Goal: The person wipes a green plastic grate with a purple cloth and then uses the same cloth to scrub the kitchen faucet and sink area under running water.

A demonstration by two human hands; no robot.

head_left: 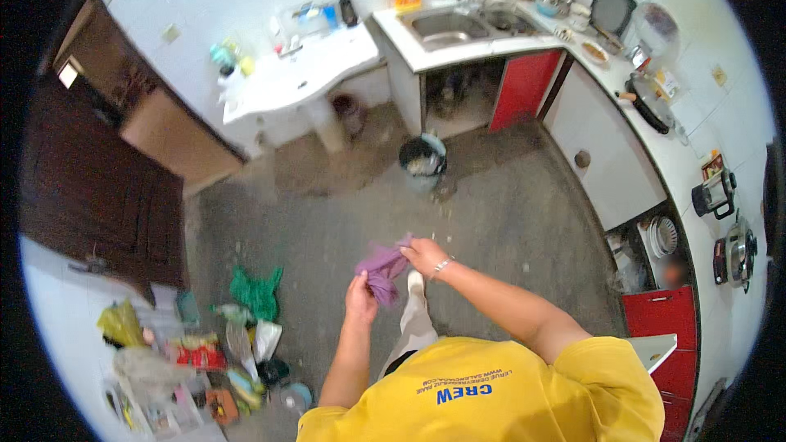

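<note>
Between my two hands, over the floor in front of me, hangs a crumpled purple plastic bag (pixel 383 272), thin and partly see-through. My left hand (pixel 360 299) pinches its lower left side. On the upper right edge, the fingers of my right hand (pixel 424 258) are closed, and a metal band circles that wrist. Below the bag, one of my legs (pixel 416 315) stretches forward with a pale shoe.
A black bucket (pixel 422 155) with rubbish in it stands ahead on the grey floor (pixel 327 221). At left lie a green bag (pixel 256 290) and a heap of packets. A white basin counter (pixel 303 69), a sink (pixel 449 29) and a long worktop (pixel 630 106) line the walls.
</note>
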